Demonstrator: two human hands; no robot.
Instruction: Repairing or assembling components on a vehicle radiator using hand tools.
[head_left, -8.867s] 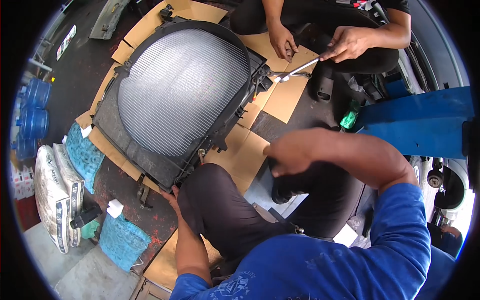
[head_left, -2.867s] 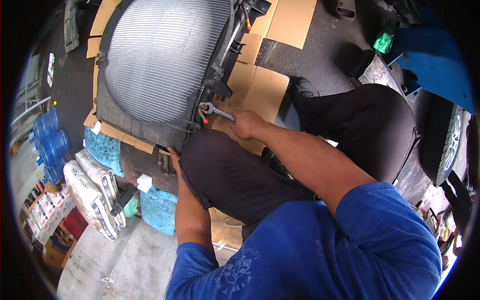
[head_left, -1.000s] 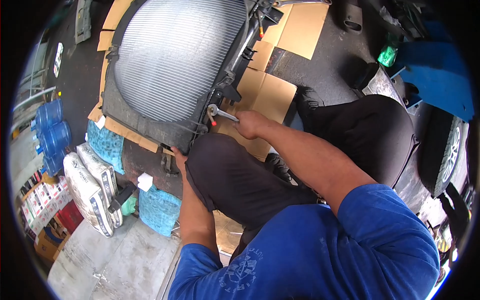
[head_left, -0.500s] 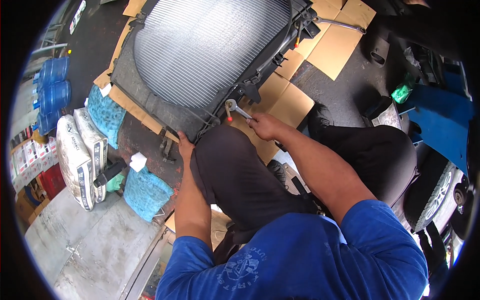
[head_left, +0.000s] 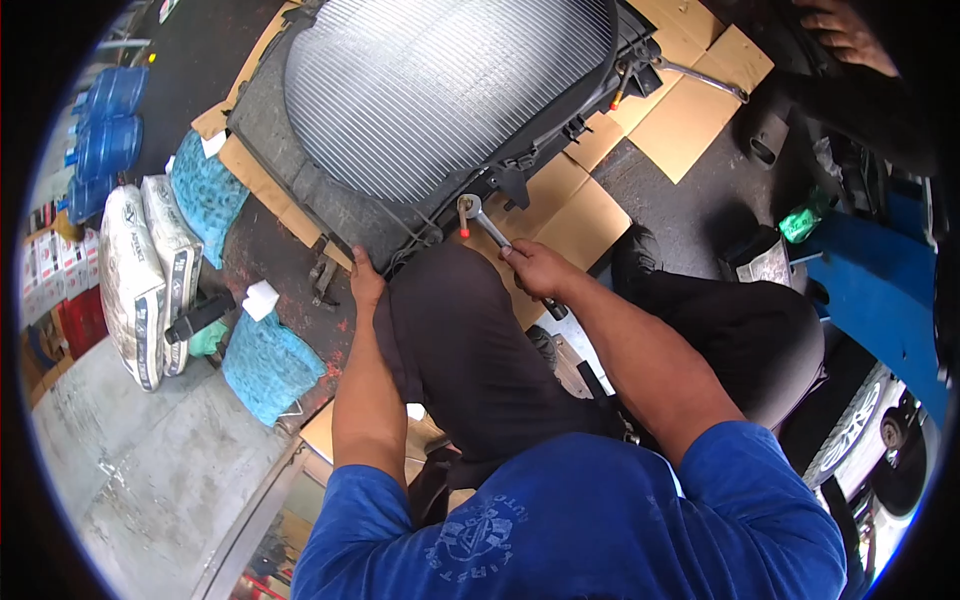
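A car radiator (head_left: 450, 100) with silver fins and a black plastic frame lies flat on cardboard in front of me. My left hand (head_left: 367, 282) grips the frame's near left corner, beside my knee. My right hand (head_left: 540, 268) is closed around the handle of a long metal wrench (head_left: 490, 228). Its round head sits at a fitting on the radiator's near edge, where a short pipe end with a red cap (head_left: 464, 232) sticks out. A second red-tipped pipe end (head_left: 614, 103) shows at the right side of the frame.
Another wrench (head_left: 705, 78) lies across the cardboard (head_left: 690, 130) at the far right. Blue cushions (head_left: 265, 370), white sacks (head_left: 135, 290) and blue water bottles (head_left: 108, 140) stand left. On the right are a blue panel (head_left: 880, 270), a wheel (head_left: 850, 430) and someone's bare hand or foot (head_left: 850, 35).
The whole view has shifted slightly. My right hand has moved a little down along the wrench from its head, showing more of the handle. My left hand stays at the radiator corner.
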